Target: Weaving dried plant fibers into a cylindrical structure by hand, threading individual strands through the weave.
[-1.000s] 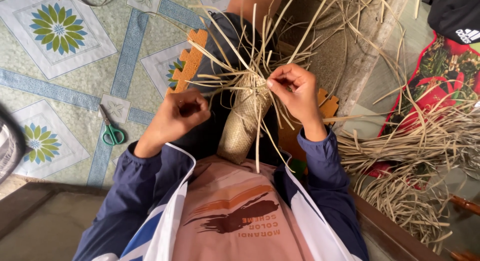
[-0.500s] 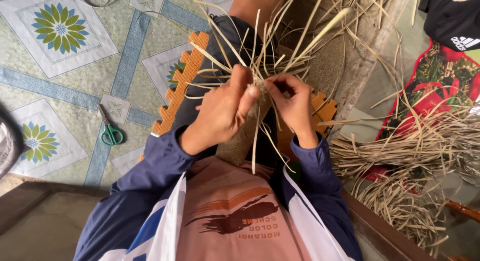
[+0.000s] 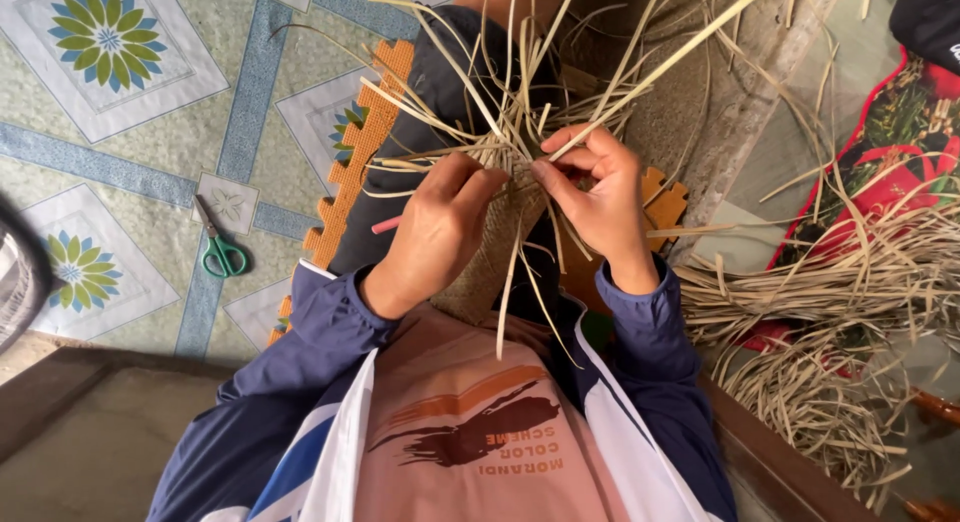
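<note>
Woven straw piece (image 3: 505, 242) lies partly hidden behind both hands (image 3: 520, 217).

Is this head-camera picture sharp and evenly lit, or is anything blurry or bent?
Head view: soft, even light without glare; both hands, left and right, and the straw strands look sharp; the scissors are clear; edges bend slightly, wide-angle; the corners darken.

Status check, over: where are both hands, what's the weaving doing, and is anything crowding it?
Left hand and right hand both pinching straw strips atop the woven piece. Loose ends splay all around the fingers. Scissors lie apart on the floor; straw pile sits beside.
</note>
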